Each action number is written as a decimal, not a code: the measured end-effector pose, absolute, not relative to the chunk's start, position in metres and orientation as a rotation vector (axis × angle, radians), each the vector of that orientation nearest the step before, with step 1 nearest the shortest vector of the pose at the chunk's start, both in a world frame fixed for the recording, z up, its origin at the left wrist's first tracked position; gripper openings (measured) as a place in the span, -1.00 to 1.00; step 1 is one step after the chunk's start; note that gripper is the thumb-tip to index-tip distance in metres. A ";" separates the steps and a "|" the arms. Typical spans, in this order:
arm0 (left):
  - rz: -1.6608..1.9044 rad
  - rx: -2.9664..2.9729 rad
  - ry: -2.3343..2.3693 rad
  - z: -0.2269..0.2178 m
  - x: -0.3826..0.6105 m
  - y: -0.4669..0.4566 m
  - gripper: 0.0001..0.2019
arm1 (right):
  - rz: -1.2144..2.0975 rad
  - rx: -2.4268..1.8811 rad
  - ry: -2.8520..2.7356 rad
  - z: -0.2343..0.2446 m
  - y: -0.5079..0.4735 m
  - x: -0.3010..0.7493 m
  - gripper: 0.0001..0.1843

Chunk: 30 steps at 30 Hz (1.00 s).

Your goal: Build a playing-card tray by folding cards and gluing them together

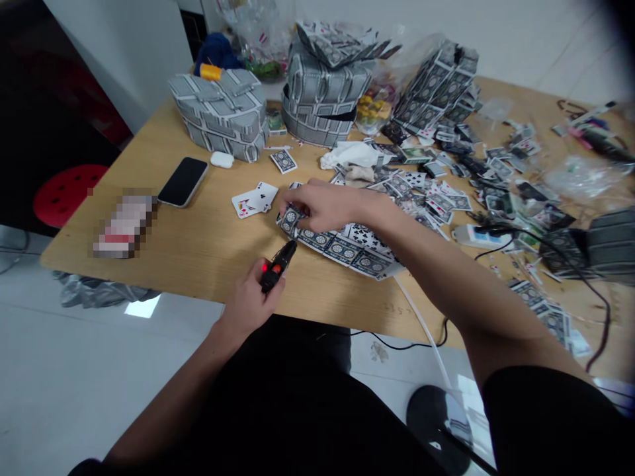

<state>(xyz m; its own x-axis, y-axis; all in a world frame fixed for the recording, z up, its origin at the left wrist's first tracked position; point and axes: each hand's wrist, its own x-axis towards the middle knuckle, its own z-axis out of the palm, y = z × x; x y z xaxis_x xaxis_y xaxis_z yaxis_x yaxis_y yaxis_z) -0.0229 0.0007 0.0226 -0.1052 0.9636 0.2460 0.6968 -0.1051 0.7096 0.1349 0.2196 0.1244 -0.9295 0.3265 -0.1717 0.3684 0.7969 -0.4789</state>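
My left hand (251, 297) is closed around a small black hot glue gun (278, 266) with a red light and an orange part. Its nozzle points up and right, at the near edge of a panel of joined playing cards (342, 251). Dark patterned card backs line the panel's front edge, and club faces show behind them. Bent over the panel's left end, my right hand (322, 206) pinches it with the fingertips. Just left of that hand lie a few loose face-up cards (254, 200). A single face-down card (283, 160) is farther back.
A black phone (183, 182), a white case (221, 159) and a blurred-out object (126, 225) lie at left. Card-built boxes (223, 116) stand behind. Scattered cards (446, 198), a white power strip (479, 235) and a black cable (570, 261) occupy the right side.
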 end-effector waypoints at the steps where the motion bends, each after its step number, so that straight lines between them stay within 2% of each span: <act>1: 1.027 1.824 1.829 0.024 -0.023 0.000 -0.79 | -0.797 0.567 2.899 0.124 0.220 0.135 -0.52; 30: 1.070 1.838 1.851 0.028 -0.037 0.006 -0.78 | -0.773 0.576 2.878 0.125 0.219 0.133 -0.50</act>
